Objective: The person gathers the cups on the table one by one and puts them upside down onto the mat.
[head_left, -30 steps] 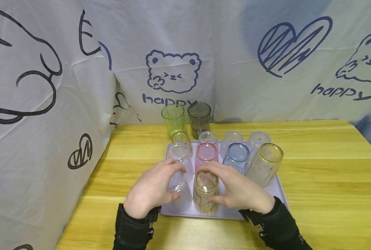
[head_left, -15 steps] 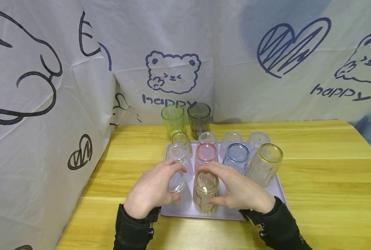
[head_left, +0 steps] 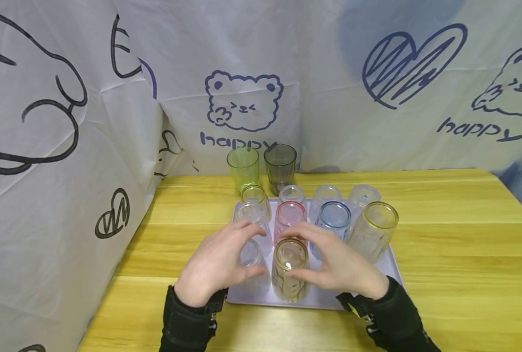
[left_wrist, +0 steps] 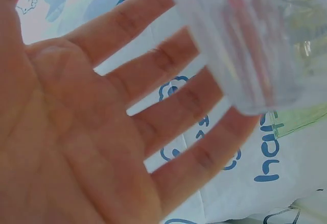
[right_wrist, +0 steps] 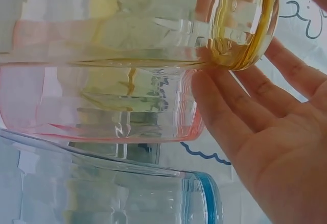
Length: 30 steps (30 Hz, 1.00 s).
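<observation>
My left hand [head_left: 212, 261] curves beside an upside-down clear glass [head_left: 250, 252] at the tray's front left, its thumb in front of the glass. In the left wrist view the fingers lie spread and nearly straight behind the clear glass [left_wrist: 245, 45]. My right hand [head_left: 344, 264] arches around an upside-down amber-tinted glass [head_left: 291, 256] next to it. The right wrist view has its fingers extended behind the amber glass's base [right_wrist: 245, 25], with no firm grip visible. Both glasses stand on a pale lavender tray [head_left: 327, 301]. Whether any fingertip touches glass, I cannot tell.
More upside-down glasses fill the tray: pink [head_left: 291, 215], blue [head_left: 335, 215], a yellow-rimmed one [head_left: 374, 234] and several clear ones. Behind the tray, a green glass [head_left: 243, 166] and a grey glass [head_left: 280, 166] stand upright by the cloth backdrop [head_left: 331, 122].
Both thumbs have moved inward and slightly up, and the fingers have shifted a little inward and up. The glasses have stayed in place on the tray.
</observation>
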Motion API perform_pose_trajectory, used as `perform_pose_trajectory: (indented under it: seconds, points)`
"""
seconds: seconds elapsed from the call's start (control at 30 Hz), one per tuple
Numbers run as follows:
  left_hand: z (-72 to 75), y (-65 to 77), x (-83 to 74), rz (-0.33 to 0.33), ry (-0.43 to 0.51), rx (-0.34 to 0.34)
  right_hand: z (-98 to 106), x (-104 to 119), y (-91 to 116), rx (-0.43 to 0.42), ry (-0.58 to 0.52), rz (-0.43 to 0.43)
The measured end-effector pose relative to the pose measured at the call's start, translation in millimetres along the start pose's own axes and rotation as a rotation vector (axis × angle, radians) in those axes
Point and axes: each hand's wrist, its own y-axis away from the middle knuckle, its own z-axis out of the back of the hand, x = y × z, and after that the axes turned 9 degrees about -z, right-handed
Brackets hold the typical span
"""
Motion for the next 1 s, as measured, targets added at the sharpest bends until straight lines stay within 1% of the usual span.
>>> perform_pose_trajectory:
  seconds: [0.13,0.27,0.33,0.4,0.47,0.57,0.7,0.8,0.9,1.0]
  points:
    - [0.5,-1.3,1.4,-0.061,-0.017,-0.042,1,1,0,-0.044,-0.045,-0.017]
    - [2.0,-2.1,3.7,-0.112,0.016,-0.086,3,2,-1,-0.122,-0.085,-0.040]
    - [2.9,-3.0,5.2,-0.127,0.045,-0.127,4,2,-1,-0.168,-0.114,-0.051]
    - [4.0,-3.8,6.9,-0.138,0.075,-0.187,4,1,-1,-0.209,-0.154,-0.057]
    - [5.4,-4.1,8.2,-0.139,0.098,-0.259,6,1,-1,-0.239,-0.209,-0.069]
    - [7.8,-3.5,10.1,-0.131,0.106,-0.361,8,1,0,-0.264,-0.308,-0.100]
    - [11.1,-2.0,14.4,-0.109,0.099,-0.476,10,3,-1,-0.291,-0.467,-0.119]
    - [12.4,-1.3,20.7,-0.101,0.136,-0.562,12,5,-2,-0.306,-0.573,-0.120]
    - [12.3,-1.8,29.7,-0.083,0.197,-0.625,14,7,-2,-0.306,-0.665,-0.144]
    - [11.7,-6.0,41.9,-0.057,0.267,-0.653,16,9,-3,-0.289,-0.767,-0.187]
